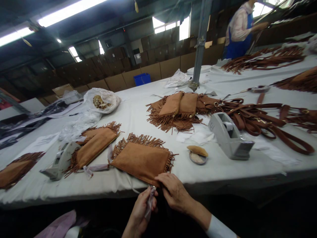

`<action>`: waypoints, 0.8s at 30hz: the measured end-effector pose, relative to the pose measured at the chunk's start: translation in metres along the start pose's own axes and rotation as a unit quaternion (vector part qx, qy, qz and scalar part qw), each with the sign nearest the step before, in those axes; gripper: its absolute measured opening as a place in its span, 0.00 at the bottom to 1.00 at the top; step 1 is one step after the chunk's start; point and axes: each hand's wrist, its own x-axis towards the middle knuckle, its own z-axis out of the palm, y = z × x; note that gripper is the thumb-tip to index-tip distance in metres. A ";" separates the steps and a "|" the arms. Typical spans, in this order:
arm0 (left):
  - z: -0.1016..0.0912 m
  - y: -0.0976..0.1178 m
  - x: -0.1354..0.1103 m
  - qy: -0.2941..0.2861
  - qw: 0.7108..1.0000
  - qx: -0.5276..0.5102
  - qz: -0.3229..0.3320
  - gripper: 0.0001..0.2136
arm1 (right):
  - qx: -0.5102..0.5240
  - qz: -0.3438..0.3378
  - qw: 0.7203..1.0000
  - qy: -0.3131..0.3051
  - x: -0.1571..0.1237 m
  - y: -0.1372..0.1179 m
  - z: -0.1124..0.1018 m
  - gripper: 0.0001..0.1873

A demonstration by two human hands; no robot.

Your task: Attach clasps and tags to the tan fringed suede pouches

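Note:
A tan suede pouch (142, 160) with fringe round its far and right sides lies flat at the table's front edge. My right hand (174, 192) grips its near right corner, fingers on top and thumb below. Just left of that, my left hand (142, 210) is closed round a plastic-wrapped strap (149, 203) by a small metal fitting at the same corner. The strap's far end is hidden in the fingers. A second fringed pouch (97, 145) lies to the left, with another wrapped strap (99, 167) beside it.
Tape dispensers stand left (58, 162) and right (230, 137) of the pouch. A small round dish (198, 157) sits nearer. Stacked fringed pouches (182, 104), tangled brown straps (260, 119) and a plastic bag (105, 99) lie farther back. A metal post (200, 43) rises there; a person (239, 29) stands beyond.

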 end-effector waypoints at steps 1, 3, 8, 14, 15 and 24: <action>-0.003 0.003 0.000 -0.004 1.000 -0.005 -0.018 0.21 | 0.002 0.001 1.000 -0.001 0.000 0.000 0.000 0.22; -0.008 0.008 0.000 -0.010 0.999 0.011 -0.035 0.20 | 0.006 0.004 1.000 -0.002 0.001 0.000 0.001 0.23; -0.010 0.012 0.000 -0.025 0.997 0.078 0.015 0.18 | 0.032 -0.001 0.999 0.032 0.000 -0.001 0.000 0.24; -0.010 0.005 0.001 0.035 0.990 0.121 0.069 0.19 | 0.133 0.152 0.970 0.134 -0.028 -0.023 0.009 0.09; -0.010 0.004 0.000 0.042 0.987 0.128 0.084 0.19 | 0.167 0.219 0.954 0.117 -0.032 -0.026 0.014 0.11; -0.004 0.000 -0.010 0.113 0.959 0.184 0.181 0.20 | 0.472 0.446 0.758 0.059 -0.011 -0.031 0.061 0.27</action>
